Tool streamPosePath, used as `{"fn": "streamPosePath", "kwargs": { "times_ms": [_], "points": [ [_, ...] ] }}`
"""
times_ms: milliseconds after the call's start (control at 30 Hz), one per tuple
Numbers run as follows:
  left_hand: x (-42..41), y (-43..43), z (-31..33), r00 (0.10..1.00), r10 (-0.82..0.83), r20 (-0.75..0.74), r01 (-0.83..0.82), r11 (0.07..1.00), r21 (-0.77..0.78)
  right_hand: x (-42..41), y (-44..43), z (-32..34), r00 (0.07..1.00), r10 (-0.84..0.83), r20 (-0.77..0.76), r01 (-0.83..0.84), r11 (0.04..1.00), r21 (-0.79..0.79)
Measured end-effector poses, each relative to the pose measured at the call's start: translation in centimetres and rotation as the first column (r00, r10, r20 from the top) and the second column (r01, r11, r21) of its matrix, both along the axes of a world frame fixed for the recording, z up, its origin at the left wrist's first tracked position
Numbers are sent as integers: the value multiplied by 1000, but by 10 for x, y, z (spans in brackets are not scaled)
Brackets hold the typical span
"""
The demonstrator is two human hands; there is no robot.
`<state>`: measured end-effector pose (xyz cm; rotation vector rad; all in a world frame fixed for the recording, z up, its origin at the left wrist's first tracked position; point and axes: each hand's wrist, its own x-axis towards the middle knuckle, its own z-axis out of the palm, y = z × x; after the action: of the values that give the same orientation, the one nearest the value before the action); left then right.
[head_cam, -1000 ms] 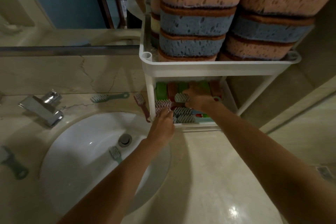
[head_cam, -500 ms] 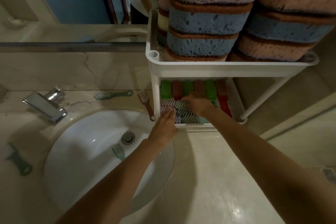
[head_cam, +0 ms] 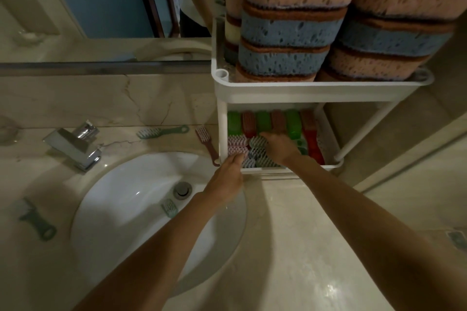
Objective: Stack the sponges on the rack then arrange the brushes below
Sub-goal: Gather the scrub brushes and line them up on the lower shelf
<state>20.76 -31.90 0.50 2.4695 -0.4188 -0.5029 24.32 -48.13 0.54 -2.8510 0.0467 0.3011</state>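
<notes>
A white two-tier rack (head_cam: 323, 89) stands on the counter at the right. Pink and blue sponges (head_cam: 285, 33) are stacked in two tall piles on its top tier. The lower tier (head_cam: 331, 165) holds a back row of green and red brushes (head_cam: 262, 121) and bristled brushes in front. My left hand (head_cam: 228, 179) is at the front left corner, fingers curled on a pink bristled brush (head_cam: 236, 149). My right hand (head_cam: 279, 148) lies over the front brushes, its fingers stretched onto a grey-green bristled brush (head_cam: 256, 142).
Loose brushes lie outside the rack: a green one (head_cam: 161, 132) and a pink one (head_cam: 206, 144) behind the sink, a green one (head_cam: 169, 207) in the basin (head_cam: 121, 199) near the drain, a dark one (head_cam: 38, 222) far left. A chrome faucet (head_cam: 73, 144) stands at the left.
Both hands stay in the lower tier. My right hand has drawn slightly toward the front row of brushes; my left hand keeps to the front left corner. The view shifted a little.
</notes>
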Motion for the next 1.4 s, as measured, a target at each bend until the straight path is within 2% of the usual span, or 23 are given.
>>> {"fn": "streamPosePath", "kwargs": {
  "times_ms": [100, 200, 300, 333, 400, 467, 500, 567, 600, 667, 733, 867, 1033, 1100, 1267, 1400],
  "points": [
    [-6, 12, 4, 999, 16, 51, -14, 999, -38, -9, 5, 1, 996, -35, 77, 37, 999, -23],
    [-13, 28, 8, 994, 65, 88, -53, 990, -130, -23, 15, -1, 936, -104, 338, 110, 994, 0],
    [-25, 51, 11, 971, 238, 4, -229, 937, -262, -51, 41, -7, 782, -52, 621, 53, 998, 17],
    [-30, 61, 10, 950, 310, -42, -309, 908, -283, -63, 55, -10, 741, -6, 671, -7, 1000, 17],
    [-41, 85, 2, 886, 449, -114, -462, 842, -277, -87, 90, -22, 724, 54, 687, -120, 991, 50],
    [-53, 112, -10, 816, 547, -185, -578, 766, -282, -103, 127, -38, 804, 57, 591, -173, 975, 141],
    [-58, 127, -18, 782, 584, -217, -623, 736, -263, -108, 145, -46, 868, 44, 495, -167, 964, 206],
    [-64, 159, -35, 708, 651, -273, -704, 683, -197, -111, 175, -62, 981, 9, 195, -75, 939, 336],
    [-65, 174, -44, 666, 679, -310, -742, 646, -178, -110, 186, -72, 1000, 4, 23, -12, 939, 345],
    [-66, 203, -65, 592, 717, -368, -794, 598, -112, -107, 205, -92, 968, 0, -252, 72, 958, 279],
    [-65, 224, -83, 563, 724, -398, -796, 605, -24, -106, 219, -110, 926, -9, -377, 98, 971, 218],
    [-57, 244, -101, 592, 694, -409, -748, 662, 41, -94, 244, -150, 895, -103, -434, 191, 968, 163],
    [-43, 251, -119, 657, 632, -412, -680, 733, 40, -66, 265, -184, 935, -44, -352, 85, 991, 102],
    [-39, 252, -126, 666, 616, -421, -662, 748, 48, -59, 269, -193, 938, -61, -342, 97, 991, 89],
    [-28, 258, -128, 693, 579, -430, -626, 779, 40, -56, 274, -198, 887, -171, -430, 211, 976, 47],
    [-26, 265, -116, 732, 552, -399, -605, 796, -10, -65, 269, -181, 875, -125, -468, 128, 991, -25]
  ]
}}
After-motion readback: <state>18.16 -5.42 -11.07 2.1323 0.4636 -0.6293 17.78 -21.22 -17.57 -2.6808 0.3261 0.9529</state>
